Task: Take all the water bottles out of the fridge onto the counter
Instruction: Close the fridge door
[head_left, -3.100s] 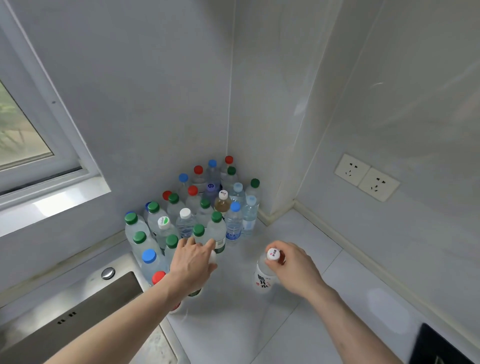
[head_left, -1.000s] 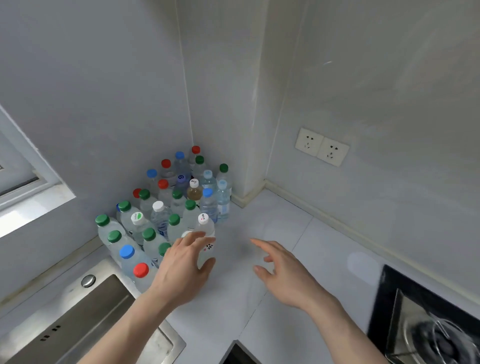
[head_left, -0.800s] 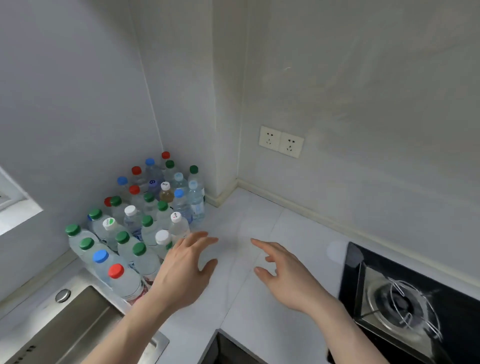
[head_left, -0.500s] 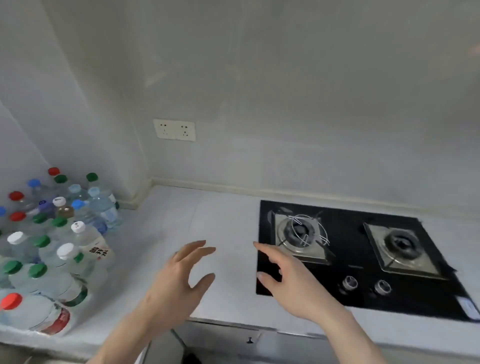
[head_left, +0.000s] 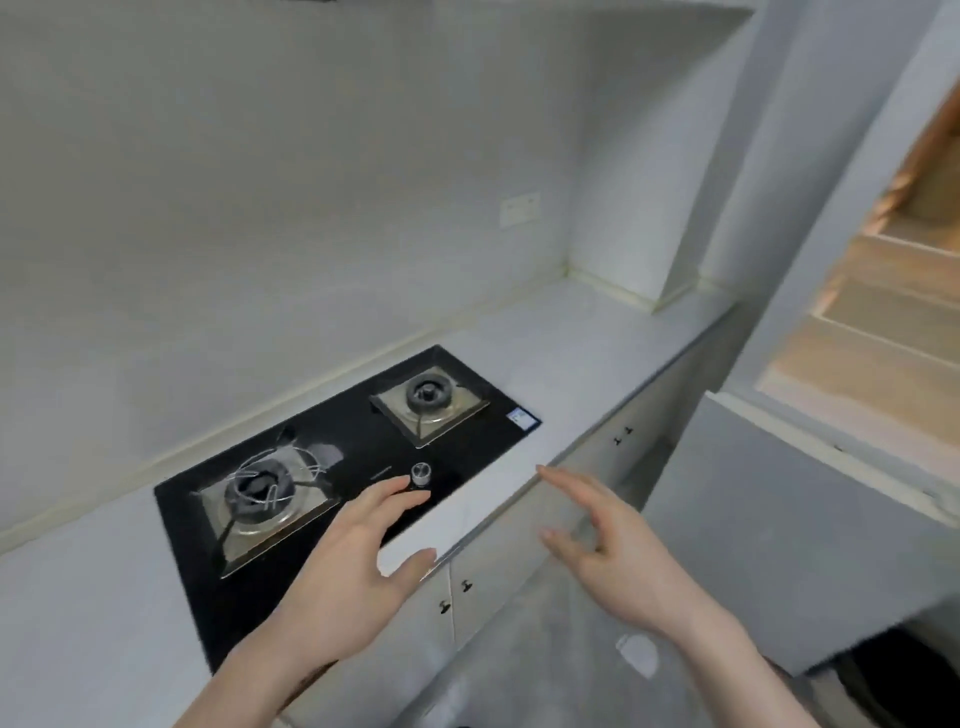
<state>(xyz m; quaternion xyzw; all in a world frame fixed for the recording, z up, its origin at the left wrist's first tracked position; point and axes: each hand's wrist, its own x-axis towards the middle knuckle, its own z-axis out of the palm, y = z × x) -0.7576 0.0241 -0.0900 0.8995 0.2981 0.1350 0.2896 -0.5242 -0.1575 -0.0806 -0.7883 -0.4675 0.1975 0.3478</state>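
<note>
Water bottles are no longer held or seen: the left hand (head_left: 353, 561) and right hand (head_left: 618, 551) are carried empty, fingers relaxed, over the counter (head_left: 597, 338) edge by the hob (head_left: 337, 467). The bottle cluster has been left behind; another fridge trip is judged underway.

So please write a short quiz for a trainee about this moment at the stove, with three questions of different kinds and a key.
1. True or false: the left hand holds a water bottle.
2. How many burners does the stove show? A) one B) two C) four
3. Fill in: the right hand hangs in front of the cabinet doors with its fingers ____.

Key: 1 false, both hands are empty and no bottle is in view. 2 B, the left burner and the right burner. 3 open.
</note>
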